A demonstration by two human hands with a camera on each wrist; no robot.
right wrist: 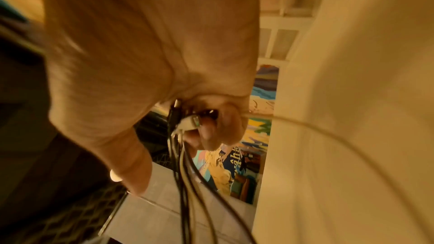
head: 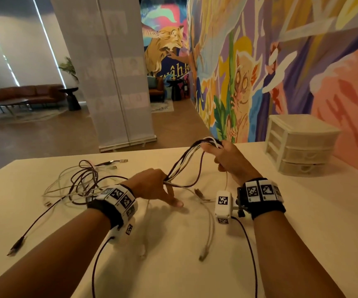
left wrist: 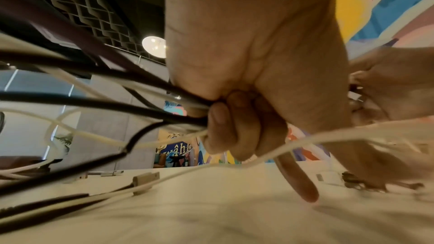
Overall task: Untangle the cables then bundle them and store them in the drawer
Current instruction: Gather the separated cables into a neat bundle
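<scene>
Tabletop (head: pixel 281 211): drawer unit (head: pixel 300 145) at far right corner.
My left hand (head: pixel 152 186): grips cables (head: pixel 186 162).
My right hand (head: pixel 229 160): grips their raised ends.

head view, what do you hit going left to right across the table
black plug end → tangled cables → left hand → right hand → white drawer unit

Black and white cables (head: pixel 180 166) half-gathered, rest tangled on table, drawer (head: pixel 302 168) closed

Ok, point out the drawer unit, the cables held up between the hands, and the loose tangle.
drawer unit (head: pixel 307 145): head view, middle drawer front.
held cables (head: pixel 185 162): head view, mid-span.
loose tangle (head: pixel 81 181): head view, dark loops.
</scene>
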